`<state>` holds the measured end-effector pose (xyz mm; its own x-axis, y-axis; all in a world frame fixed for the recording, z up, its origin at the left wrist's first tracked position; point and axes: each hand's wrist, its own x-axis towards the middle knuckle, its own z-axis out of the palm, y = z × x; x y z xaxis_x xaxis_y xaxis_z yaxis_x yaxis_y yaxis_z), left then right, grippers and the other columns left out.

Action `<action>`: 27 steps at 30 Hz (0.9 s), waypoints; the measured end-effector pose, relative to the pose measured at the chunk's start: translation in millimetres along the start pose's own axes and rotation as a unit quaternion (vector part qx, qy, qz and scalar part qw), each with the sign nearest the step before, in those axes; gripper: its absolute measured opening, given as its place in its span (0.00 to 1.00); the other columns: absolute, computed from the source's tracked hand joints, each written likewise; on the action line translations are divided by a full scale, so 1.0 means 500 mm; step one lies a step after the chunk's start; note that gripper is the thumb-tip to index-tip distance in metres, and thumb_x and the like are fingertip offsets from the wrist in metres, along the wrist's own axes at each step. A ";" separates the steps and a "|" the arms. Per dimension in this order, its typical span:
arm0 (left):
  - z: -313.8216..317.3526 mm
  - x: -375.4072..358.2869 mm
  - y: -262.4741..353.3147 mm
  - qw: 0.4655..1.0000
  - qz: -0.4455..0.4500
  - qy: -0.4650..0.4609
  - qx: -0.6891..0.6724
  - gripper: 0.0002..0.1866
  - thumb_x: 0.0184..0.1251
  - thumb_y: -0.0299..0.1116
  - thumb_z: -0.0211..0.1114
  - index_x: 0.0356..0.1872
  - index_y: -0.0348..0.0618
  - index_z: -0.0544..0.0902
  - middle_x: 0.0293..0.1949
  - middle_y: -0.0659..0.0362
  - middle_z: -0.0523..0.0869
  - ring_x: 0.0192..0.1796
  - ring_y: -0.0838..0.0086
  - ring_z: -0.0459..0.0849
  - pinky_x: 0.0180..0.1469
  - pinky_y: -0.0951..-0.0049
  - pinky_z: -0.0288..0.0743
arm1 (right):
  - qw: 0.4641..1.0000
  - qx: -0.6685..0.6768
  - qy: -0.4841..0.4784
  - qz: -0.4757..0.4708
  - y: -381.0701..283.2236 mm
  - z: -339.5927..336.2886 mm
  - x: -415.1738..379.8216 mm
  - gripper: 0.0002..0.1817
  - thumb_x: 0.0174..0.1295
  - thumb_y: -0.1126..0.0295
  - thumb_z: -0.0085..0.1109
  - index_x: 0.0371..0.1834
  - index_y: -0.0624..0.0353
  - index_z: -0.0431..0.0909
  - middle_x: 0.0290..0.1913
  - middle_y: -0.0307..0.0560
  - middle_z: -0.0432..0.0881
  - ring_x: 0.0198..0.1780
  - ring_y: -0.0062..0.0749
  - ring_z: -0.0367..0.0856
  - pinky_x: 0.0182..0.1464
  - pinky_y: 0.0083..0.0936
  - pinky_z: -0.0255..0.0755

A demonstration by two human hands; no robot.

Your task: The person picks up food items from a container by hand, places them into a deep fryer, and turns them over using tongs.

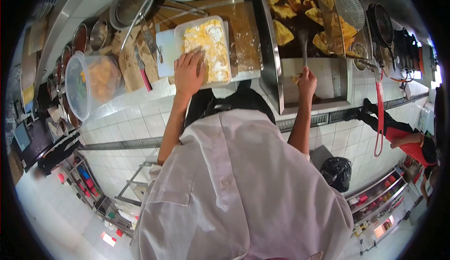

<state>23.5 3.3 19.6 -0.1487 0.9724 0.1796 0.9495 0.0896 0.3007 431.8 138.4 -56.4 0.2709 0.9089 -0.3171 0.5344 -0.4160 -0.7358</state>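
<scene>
My left hand (189,71) rests with its fingers spread on the near left part of a rectangular plastic tray (228,56), which holds yellow pieces (197,37) dusted with white powder. My right hand (307,82) is closed round the handle of a metal utensil (303,46). Its far end reaches into a fryer of dark oil, where its tip is hard to make out. Golden folded pieces (282,33) float in the oil around it. At the right of the fryer stands a wire basket (365,37) with more golden pieces in it.
A clear plastic tub (76,89) stands at the counter's left, with a red-handled knife (143,76) nearby. Metal bowls (99,35) line the back left. The fryer's steel edge (277,72) divides counter and oil. Another person (405,138) is at the far right.
</scene>
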 end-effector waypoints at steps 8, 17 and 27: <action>0.006 -0.003 -0.006 1.000 -0.002 0.000 0.001 0.21 0.71 0.39 0.68 0.62 0.44 0.84 0.65 0.58 0.84 0.67 0.60 0.78 0.69 0.57 0.67 | 0.966 -0.209 0.056 -0.139 0.042 -0.065 -0.039 0.24 0.79 0.52 0.55 0.56 0.64 0.84 0.38 0.62 0.90 0.44 0.62 0.89 0.47 0.49 0.80; 0.017 0.022 0.000 0.996 0.007 -0.073 0.049 0.31 0.77 0.48 0.65 0.75 0.44 0.75 0.78 0.55 0.74 0.77 0.58 0.71 0.78 0.51 0.59 | 0.973 0.168 -0.117 0.107 0.052 -0.051 -0.041 0.20 0.82 0.54 0.51 0.48 0.61 0.84 0.29 0.43 0.82 0.19 0.33 0.77 0.21 0.33 0.67; 0.045 0.026 0.028 0.999 -0.009 -0.033 -0.010 0.21 0.73 0.42 0.68 0.62 0.46 0.86 0.65 0.55 0.81 0.68 0.57 0.78 0.72 0.51 0.68 | 0.904 0.382 -0.110 0.157 0.011 0.007 0.103 0.19 0.84 0.55 0.49 0.45 0.58 0.82 0.28 0.35 0.77 0.17 0.21 0.63 0.18 0.23 0.56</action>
<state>41.2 22.2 4.9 -0.1460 0.9828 0.1128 0.9414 0.1030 0.3211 445.8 182.9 -78.7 0.1024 0.7683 -0.6319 -0.2725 -0.5893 -0.7606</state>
